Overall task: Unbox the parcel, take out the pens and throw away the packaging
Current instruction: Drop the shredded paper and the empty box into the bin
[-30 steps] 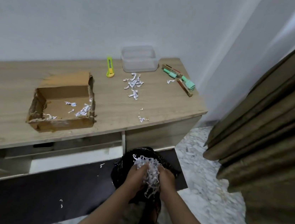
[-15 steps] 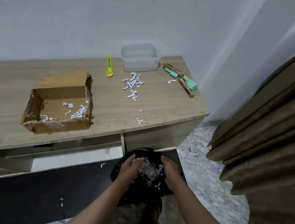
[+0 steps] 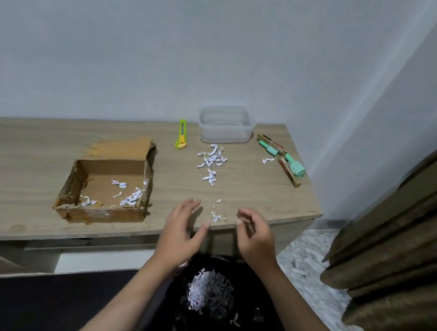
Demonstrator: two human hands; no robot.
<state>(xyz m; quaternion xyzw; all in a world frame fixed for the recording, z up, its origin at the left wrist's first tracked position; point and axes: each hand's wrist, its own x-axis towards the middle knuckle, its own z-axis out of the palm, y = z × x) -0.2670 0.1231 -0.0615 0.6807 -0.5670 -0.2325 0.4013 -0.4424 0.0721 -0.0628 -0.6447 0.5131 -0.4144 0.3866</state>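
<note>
Head view: at frame centre, left hand (image 3: 180, 233) and right hand (image 3: 254, 237) hover empty, fingers loosely spread, over the wooden table (image 3: 257, 195) edge. Torn brown cardboard box (image 3: 108, 187) sits left; green pens (image 3: 281, 156) upper right; black bin of shredded paper (image 3: 210, 293) below.

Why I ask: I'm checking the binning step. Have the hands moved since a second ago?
Yes. Both the left hand and right hand rose from the black bin bag to the desk edge, empty.

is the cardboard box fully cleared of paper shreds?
No, the open cardboard box on the desk holds scattered white paper shreds along its floor near the right and front walls.
</note>
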